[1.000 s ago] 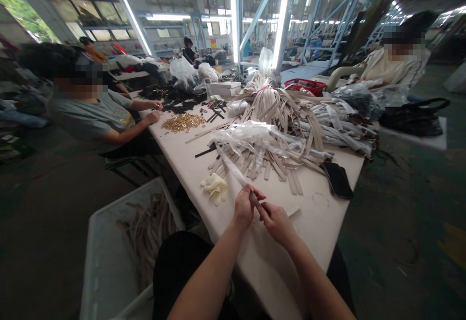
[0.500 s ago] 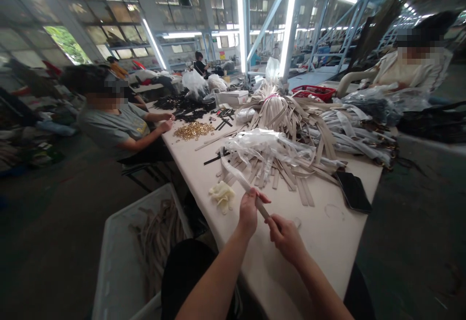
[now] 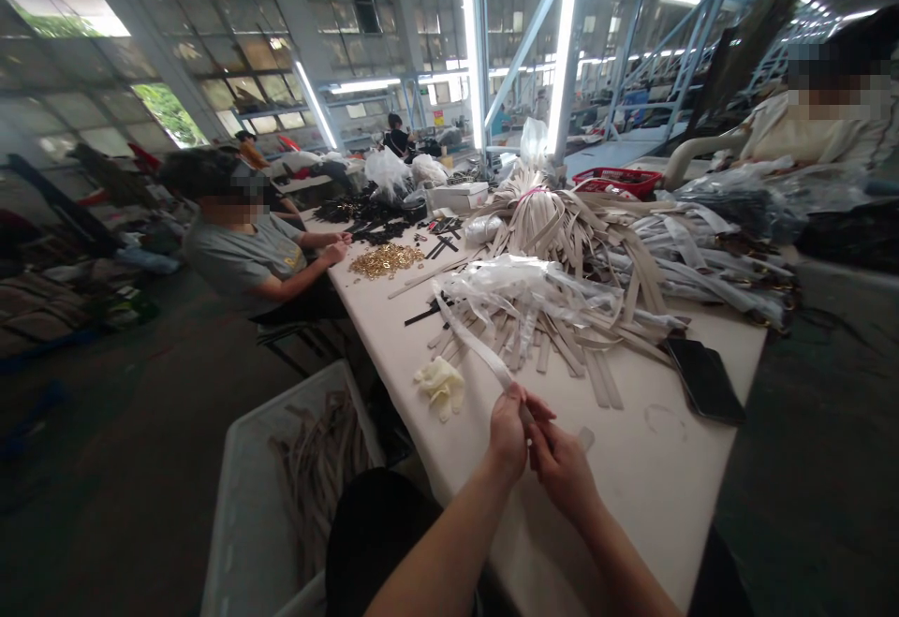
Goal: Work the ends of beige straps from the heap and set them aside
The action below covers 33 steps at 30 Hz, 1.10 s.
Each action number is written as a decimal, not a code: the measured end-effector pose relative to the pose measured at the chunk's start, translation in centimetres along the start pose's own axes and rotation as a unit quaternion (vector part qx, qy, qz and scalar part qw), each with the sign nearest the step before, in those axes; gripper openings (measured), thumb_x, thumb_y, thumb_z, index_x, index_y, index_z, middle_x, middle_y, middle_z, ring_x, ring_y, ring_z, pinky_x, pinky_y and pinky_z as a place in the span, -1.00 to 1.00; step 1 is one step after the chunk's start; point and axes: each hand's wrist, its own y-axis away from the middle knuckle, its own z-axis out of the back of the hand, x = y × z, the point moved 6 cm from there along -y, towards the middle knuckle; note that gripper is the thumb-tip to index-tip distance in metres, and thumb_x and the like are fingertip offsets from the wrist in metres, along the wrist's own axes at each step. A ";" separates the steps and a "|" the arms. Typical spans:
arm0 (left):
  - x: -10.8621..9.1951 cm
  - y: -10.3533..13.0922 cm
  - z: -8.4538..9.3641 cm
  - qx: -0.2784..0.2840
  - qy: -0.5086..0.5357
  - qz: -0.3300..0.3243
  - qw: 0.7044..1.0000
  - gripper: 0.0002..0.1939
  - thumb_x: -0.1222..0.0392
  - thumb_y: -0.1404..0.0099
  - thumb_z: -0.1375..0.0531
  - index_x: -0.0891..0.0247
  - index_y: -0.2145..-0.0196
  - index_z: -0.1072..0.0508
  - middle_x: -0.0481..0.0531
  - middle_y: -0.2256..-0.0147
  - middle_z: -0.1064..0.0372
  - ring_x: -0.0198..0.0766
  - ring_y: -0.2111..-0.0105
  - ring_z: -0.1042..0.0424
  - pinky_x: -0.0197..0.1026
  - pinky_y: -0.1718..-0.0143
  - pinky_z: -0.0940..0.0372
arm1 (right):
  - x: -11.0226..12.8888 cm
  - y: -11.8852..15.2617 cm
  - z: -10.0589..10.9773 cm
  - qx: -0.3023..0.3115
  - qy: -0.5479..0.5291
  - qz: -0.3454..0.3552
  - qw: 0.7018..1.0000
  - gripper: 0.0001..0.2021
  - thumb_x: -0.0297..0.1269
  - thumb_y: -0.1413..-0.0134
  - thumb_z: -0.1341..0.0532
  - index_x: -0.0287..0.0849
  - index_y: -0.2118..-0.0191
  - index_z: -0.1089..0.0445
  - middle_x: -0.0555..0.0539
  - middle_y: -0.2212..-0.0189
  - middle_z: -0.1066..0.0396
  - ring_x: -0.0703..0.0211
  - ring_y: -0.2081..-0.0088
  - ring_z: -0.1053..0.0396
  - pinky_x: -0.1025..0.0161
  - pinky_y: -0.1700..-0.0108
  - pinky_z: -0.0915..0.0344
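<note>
A pale grey strap (image 3: 484, 352) in thin white wrapping runs from the plastic-covered pile down into my hands. My left hand (image 3: 510, 432) is closed around it near its lower end. Close against it, my right hand (image 3: 560, 463) pinches the same strap, its fingertips touching those of the left. Just beyond the right fingers, a short pale end piece (image 3: 585, 438) shows over the tabletop. A crumpled cream glove (image 3: 440, 387) lies to the left of my hands. Clear plastic wrap (image 3: 530, 287) covers part of the loose straps (image 3: 562, 345) ahead.
On the table (image 3: 632, 495) are a dark phone (image 3: 704, 380) at right, a tied strap bundle (image 3: 540, 210), gold buckles (image 3: 385, 261) and a red basket (image 3: 618, 182). A white bin (image 3: 235, 495) of straps stands at lower left. Co-workers sit at left (image 3: 243, 257) and far right (image 3: 807, 139).
My hands have come together along the strap, where a stretch of it showed between them before. The whole view has shifted slightly, moving the scene right and down.
</note>
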 end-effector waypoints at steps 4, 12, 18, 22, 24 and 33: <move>1.6 0.6 -0.1 0.018 -0.004 0.028 0.999 -0.61 -0.13 -0.25 -0.21 0.23 0.46 -0.26 0.11 0.48 -0.48 -0.16 0.47 -0.48 -0.20 0.41 -0.29 | -0.6 -0.3 0.1 -0.008 0.014 0.018 1.000 -0.48 0.12 -0.33 0.03 -0.17 0.28 -0.51 -0.16 0.47 -0.51 0.01 0.44 -0.46 0.21 0.39 -0.27; 2.4 0.5 -0.3 0.045 0.006 0.063 0.997 -0.59 -0.13 -0.24 -0.23 0.23 0.51 -0.25 0.15 0.41 -0.51 -0.11 0.36 -0.51 -0.15 0.31 -0.34 | -0.9 -0.7 0.7 -0.004 0.024 0.016 1.000 -0.55 0.01 -0.35 0.03 -0.16 0.26 -0.49 -0.18 0.36 -0.54 0.00 0.34 -0.48 0.22 0.31 -0.27; 1.4 0.1 0.8 0.026 -0.008 0.027 0.999 -0.62 -0.13 -0.27 -0.20 0.27 0.45 -0.33 0.17 0.39 -0.52 -0.13 0.40 -0.50 -0.11 0.28 -0.35 | -1.0 -0.6 0.6 0.018 0.086 0.020 0.996 -0.61 -0.07 -0.34 0.00 -0.16 0.31 -0.48 -0.12 0.46 -0.51 0.04 0.42 -0.45 0.25 0.37 -0.22; 2.7 0.5 0.9 0.031 -0.011 0.064 0.997 -0.59 -0.12 -0.23 -0.24 0.26 0.52 -0.29 0.19 0.38 -0.52 -0.11 0.36 -0.50 -0.13 0.28 -0.35 | -1.2 -0.9 0.4 0.006 0.081 0.017 0.997 -0.60 -0.10 -0.35 0.03 -0.16 0.28 -0.49 -0.16 0.39 -0.54 0.03 0.37 -0.47 0.23 0.31 -0.25; 2.7 0.4 0.9 0.035 -0.005 0.067 0.997 -0.61 -0.10 -0.23 -0.26 0.26 0.50 -0.29 0.18 0.36 -0.53 -0.11 0.35 -0.50 -0.12 0.27 -0.35 | -1.0 -0.9 0.5 0.003 0.088 0.029 0.996 -0.64 -0.12 -0.34 0.00 -0.16 0.23 -0.50 -0.17 0.34 -0.55 0.02 0.32 -0.48 0.23 0.27 -0.27; 2.4 -0.1 1.0 0.044 0.002 0.075 0.996 -0.61 -0.10 -0.22 -0.26 0.27 0.50 -0.32 0.21 0.35 -0.53 -0.11 0.38 -0.50 -0.14 0.30 -0.32 | -0.5 -0.8 0.5 -0.019 0.163 0.040 0.986 -0.64 -0.16 -0.33 0.01 -0.17 0.19 -0.51 -0.16 0.38 -0.55 0.06 0.38 -0.47 0.27 0.32 -0.23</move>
